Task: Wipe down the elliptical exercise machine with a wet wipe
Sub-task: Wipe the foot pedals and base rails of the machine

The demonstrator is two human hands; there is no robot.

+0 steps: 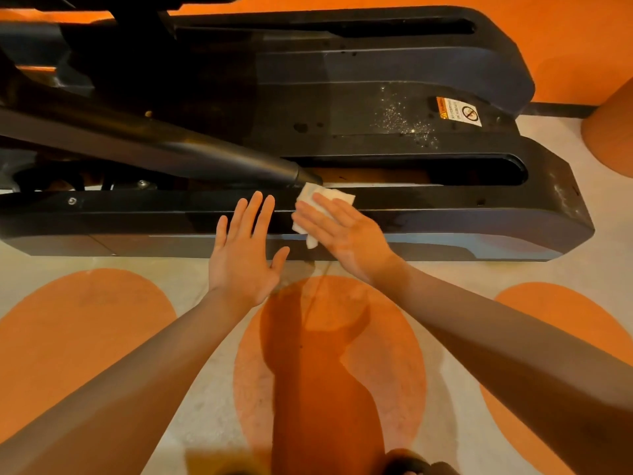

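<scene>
The black base of the elliptical machine (445, 221) stretches across the floor in front of me. A white wet wipe (337, 196) lies on the near rail's top edge. My right hand (346, 231) presses it flat with straight fingers, covering most of it. My left hand (245, 255) hovers just to the left with fingers spread and straight, holding nothing; whether it touches the rail I cannot tell. A black pedal arm (164, 145) slants down from the left and ends right behind the wipe.
A dusty white patch (400, 118) and a warning sticker (460, 112) sit on the middle cover. The floor (205, 354) is pale with orange ovals. An orange wall (565, 36) runs behind, and a rounded orange column (609, 132) stands at the right.
</scene>
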